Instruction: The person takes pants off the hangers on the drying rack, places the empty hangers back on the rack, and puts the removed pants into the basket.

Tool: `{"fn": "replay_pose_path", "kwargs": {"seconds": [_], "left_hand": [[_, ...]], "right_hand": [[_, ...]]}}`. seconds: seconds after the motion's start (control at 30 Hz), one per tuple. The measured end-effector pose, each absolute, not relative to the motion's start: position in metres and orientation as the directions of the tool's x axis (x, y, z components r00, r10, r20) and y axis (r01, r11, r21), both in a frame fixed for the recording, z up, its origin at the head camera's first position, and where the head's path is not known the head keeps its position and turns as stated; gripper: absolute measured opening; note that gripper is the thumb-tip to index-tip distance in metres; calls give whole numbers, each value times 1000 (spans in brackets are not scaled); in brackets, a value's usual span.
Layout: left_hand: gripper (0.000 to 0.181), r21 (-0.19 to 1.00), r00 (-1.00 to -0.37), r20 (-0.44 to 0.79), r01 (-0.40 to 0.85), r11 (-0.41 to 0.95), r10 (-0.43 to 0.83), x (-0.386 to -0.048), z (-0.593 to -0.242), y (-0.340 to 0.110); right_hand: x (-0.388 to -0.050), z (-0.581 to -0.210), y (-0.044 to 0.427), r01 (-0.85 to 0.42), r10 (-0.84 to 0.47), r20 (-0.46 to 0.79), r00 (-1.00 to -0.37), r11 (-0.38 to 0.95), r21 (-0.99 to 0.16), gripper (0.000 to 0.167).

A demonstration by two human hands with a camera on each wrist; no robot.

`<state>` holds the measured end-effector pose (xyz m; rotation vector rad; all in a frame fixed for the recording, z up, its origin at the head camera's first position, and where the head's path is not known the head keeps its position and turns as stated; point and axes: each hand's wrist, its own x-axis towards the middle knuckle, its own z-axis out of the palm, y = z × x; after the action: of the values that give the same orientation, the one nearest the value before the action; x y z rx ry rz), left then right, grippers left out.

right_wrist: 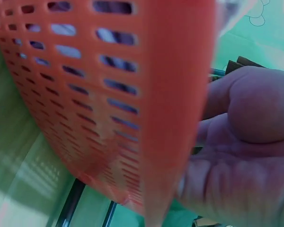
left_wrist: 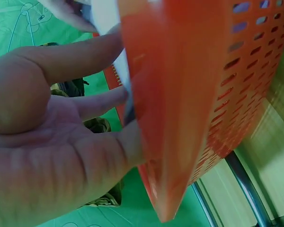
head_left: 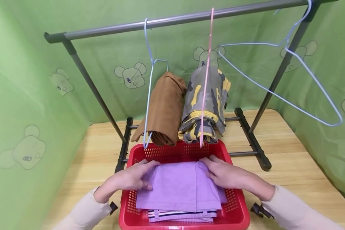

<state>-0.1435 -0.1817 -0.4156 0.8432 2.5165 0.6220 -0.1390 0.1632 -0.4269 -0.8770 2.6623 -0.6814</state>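
Folded purple trousers [head_left: 175, 188] lie in a red plastic basket [head_left: 242, 210]; belt loops and a striped inner waistband show at their near edge. My left hand [head_left: 132, 176] touches the left side of the fold, its thumb on the cloth and a finger by the far left corner. At the far right corner, my right hand [head_left: 225, 174] rests on the trousers. Both wrist views show the left hand [left_wrist: 61, 127] and the right hand [right_wrist: 246, 142] reaching over the basket rim with fairly straight fingers. The rim hides their fingertips there.
Behind the basket hang brown trousers [head_left: 168, 108] on a blue hanger [head_left: 150, 86] and camouflage trousers [head_left: 205, 95] by a pink hanger [head_left: 208, 64]. A bare blue hanger [head_left: 313, 72] hangs at right from the grey rack rail [head_left: 178, 20]. The rack's feet [head_left: 252, 140] stand on the wooden surface.
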Motion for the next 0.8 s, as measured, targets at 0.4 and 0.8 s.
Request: {"fn": "replay_pose_path", "kwargs": {"seconds": [0.4, 0.8], "left_hand": [[57, 504, -687, -341, 444, 741, 642, -139, -413, -181], [63, 499, -675, -336, 464, 732, 657, -134, -412, -181]], "right_hand": [[-134, -412, 168, -545, -661, -43, -749, 652, -527, 40], [-129, -351, 191, -491, -484, 212, -849, 574, -655, 16]]}}
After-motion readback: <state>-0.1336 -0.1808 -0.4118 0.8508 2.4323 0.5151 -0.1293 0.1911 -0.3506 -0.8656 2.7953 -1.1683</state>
